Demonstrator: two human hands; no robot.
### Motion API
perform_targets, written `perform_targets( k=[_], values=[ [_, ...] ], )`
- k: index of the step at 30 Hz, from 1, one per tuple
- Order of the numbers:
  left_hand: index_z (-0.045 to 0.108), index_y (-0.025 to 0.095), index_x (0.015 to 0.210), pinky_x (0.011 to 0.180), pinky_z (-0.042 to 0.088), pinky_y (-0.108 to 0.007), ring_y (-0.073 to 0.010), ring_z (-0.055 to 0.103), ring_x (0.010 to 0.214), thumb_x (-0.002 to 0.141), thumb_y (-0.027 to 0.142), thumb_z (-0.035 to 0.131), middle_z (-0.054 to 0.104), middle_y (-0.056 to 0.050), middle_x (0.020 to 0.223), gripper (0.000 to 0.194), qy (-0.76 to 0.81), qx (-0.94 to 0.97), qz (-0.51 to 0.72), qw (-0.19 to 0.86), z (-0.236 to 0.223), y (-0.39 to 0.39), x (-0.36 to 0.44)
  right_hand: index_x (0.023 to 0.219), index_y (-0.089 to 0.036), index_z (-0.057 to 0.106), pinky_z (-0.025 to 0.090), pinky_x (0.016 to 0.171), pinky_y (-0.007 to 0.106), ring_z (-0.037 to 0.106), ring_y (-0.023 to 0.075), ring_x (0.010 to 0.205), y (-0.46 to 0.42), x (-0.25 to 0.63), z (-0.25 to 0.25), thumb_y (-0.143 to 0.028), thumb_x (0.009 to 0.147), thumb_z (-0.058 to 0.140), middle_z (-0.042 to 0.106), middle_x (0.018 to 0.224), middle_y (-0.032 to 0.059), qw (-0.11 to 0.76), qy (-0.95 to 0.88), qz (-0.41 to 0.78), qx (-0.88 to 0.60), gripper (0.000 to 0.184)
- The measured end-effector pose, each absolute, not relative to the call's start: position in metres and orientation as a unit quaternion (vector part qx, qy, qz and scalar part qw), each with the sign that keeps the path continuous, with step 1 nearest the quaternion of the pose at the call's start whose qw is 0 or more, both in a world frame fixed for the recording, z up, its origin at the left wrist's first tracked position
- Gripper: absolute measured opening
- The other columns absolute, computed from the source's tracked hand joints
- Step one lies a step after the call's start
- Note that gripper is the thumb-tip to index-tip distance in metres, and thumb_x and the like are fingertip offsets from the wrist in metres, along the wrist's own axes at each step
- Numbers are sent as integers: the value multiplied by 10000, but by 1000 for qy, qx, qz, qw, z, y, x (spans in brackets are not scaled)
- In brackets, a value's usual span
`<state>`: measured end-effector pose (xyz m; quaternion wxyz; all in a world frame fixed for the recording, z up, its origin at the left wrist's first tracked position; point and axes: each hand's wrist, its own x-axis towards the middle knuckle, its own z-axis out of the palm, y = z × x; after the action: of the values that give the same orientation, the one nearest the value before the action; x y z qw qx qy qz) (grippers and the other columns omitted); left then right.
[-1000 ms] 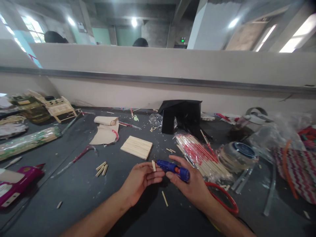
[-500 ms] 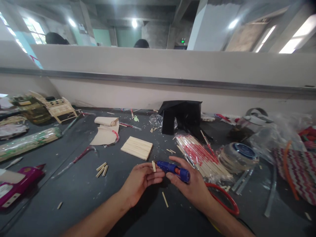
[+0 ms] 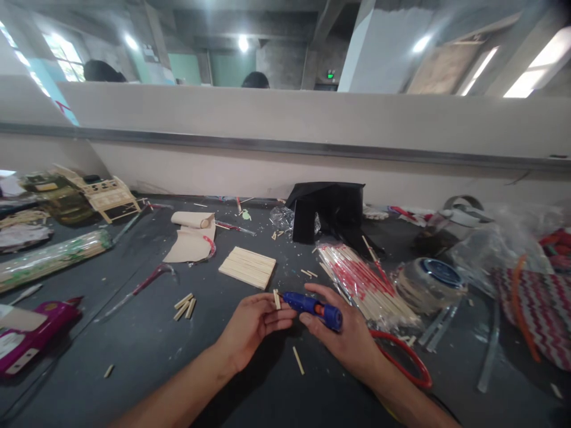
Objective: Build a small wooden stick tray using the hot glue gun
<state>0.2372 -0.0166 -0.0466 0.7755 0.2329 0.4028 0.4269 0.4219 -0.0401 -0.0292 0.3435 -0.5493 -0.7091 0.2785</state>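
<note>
Between the thumb and fingers of my left hand [image 3: 254, 324] is a short wooden stick [image 3: 277, 299], held nearly upright. My right hand [image 3: 341, 327] is closed around a blue glue gun [image 3: 312, 307], whose nozzle points left and meets or almost meets the stick. Just beyond my left hand lies a flat panel of wooden sticks [image 3: 248, 266] set side by side. A few short stick pieces [image 3: 184, 306] rest to the left, and a single thin stick [image 3: 298, 360] lies on the dark table below the hands.
Plastic-wrapped red-marked sticks [image 3: 366, 282], red-handled scissors [image 3: 405, 356] and a clear jar with a blue lid [image 3: 439, 274] are to the right. A black folded object [image 3: 330, 208] stands at the back. Leftward are a magenta tool [image 3: 40, 333] and a small wooden chair model [image 3: 111, 196].
The glue gun and the stick have shifted very slightly left. Both hands keep their hold, and everything else on the table looks the same.
</note>
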Motion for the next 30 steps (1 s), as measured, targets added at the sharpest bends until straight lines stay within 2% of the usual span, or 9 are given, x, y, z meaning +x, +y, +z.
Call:
perform_targets(
  k=[9, 14, 19, 25, 30],
  values=[
    [621, 80, 775, 773, 534, -342, -207, 684, 725, 713, 31, 548, 703, -152, 792, 108, 411, 216, 432, 773, -44, -16, 238, 1180, -190, 541, 538, 813, 332, 662, 240, 981, -40, 421, -30, -379, 813, 592, 675, 1123, 93, 341, -716, 275, -543, 416],
    [619, 78, 778, 772, 535, -350, -211, 686, 726, 713, 23, 538, 700, -145, 794, 117, 416, 213, 437, 768, -45, -15, 238, 1191, -184, 529, 544, 779, 314, 666, 233, 968, -40, 421, -29, -386, 825, 573, 681, 1108, 95, 334, -713, 287, -545, 420],
    [621, 69, 810, 784, 534, -354, -213, 684, 742, 720, 25, 535, 695, -152, 820, 132, 415, 220, 436, 768, -46, -14, 237, 1196, -183, 520, 525, 829, 320, 660, 219, 964, -41, 421, -28, -385, 828, 574, 667, 1129, 88, 333, -721, 279, -539, 424],
    [629, 64, 830, 771, 538, -345, -211, 683, 741, 713, 32, 538, 695, -162, 825, 152, 416, 224, 438, 765, -46, -14, 237, 1204, -193, 515, 546, 759, 303, 667, 225, 946, -41, 421, -29, -379, 830, 573, 687, 1072, 82, 327, -721, 285, -540, 422],
    [636, 63, 853, 773, 542, -349, -209, 684, 740, 726, 37, 535, 697, -159, 829, 165, 416, 225, 438, 765, -49, -14, 236, 1210, -196, 517, 536, 810, 317, 657, 224, 972, -41, 422, -31, -378, 828, 579, 666, 1129, 86, 329, -727, 277, -535, 428]
  ],
)
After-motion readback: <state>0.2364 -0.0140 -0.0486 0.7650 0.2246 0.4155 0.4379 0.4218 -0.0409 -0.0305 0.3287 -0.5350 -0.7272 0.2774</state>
